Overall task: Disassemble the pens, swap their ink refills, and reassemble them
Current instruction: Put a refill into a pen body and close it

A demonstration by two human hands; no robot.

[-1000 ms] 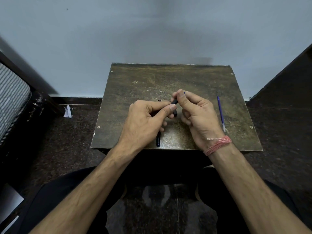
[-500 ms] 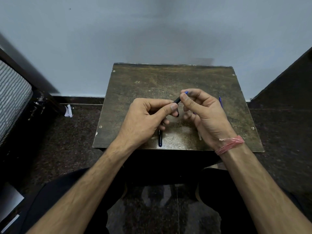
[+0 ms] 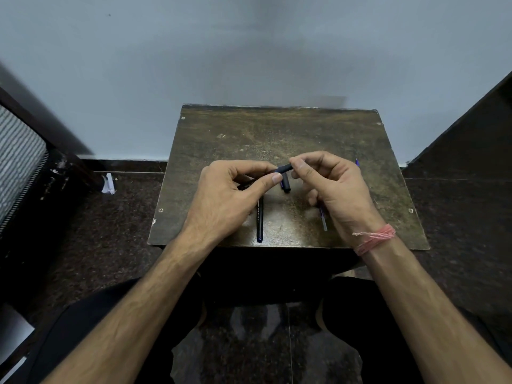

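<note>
Two hands (image 3: 221,195) (image 3: 338,189) pinch one dark pen (image 3: 284,169) over the worn table (image 3: 277,134).

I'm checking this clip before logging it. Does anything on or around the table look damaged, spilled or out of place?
Nothing spilled or broken. The loose pen barrel on the table fits the disassembly. Both the left hand and right hand hold a dark pen piece. Only a crumpled paper scrap on the floor looks stray.

Small worn brown table (image 3: 277,134) at centre against a pale grey wall (image 3: 249,51) (evenly lit); dark speckled floor (image 3: 110,231) below.
</note>
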